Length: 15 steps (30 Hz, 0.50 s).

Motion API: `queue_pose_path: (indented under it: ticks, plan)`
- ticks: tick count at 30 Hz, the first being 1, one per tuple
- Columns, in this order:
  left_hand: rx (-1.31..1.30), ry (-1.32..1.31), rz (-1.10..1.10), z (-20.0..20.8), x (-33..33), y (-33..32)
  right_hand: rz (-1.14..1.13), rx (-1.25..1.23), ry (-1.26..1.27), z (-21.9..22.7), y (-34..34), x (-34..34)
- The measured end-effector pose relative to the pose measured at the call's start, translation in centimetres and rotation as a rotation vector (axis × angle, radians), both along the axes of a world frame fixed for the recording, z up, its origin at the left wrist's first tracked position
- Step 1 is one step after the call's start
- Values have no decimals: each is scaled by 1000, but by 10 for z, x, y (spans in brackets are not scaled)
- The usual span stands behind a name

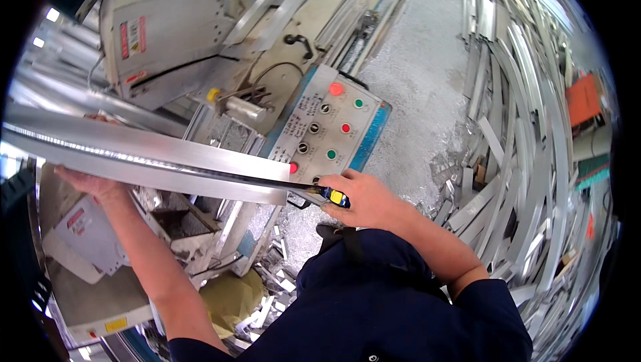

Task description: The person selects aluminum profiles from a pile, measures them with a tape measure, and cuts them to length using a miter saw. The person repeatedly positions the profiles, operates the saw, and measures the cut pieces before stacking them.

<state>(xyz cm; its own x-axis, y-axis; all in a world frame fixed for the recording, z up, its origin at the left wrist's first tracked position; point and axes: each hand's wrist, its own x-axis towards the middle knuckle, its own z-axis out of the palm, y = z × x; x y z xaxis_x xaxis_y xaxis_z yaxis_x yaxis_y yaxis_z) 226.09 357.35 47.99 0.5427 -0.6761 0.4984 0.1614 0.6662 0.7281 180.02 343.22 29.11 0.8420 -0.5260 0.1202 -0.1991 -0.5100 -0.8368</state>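
Observation:
A long, flat aluminium profile (234, 161) stretches from the far left to the middle of the view, in front of me. My left hand (93, 183) grips it from below near its left part; most of the fingers are hidden behind the metal. A tape measure (338, 198) with a dark blue and yellow case is closed in my right hand (366, 200), just past the profile's right end. Its drawn-out blade (267, 182) runs along the profile toward the left.
A control panel (314, 128) with red, green and black buttons lies beyond the profile. Grey machine housings (167, 35) stand at the left. Many metal strips (514, 182) are piled on the right. Offcuts and a yellowish sack (230, 298) lie below, by my left arm.

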Motion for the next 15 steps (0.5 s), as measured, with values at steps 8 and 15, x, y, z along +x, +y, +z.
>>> queue_pose_path:
  ticks: [8,15]
  plan:
    - [-14,17,-326,16,0,-29,-97,-137,47,15,-30,-20]
    - [-74,28,-363,10,-12,-48,-120,-172,188,41,-44,-32]
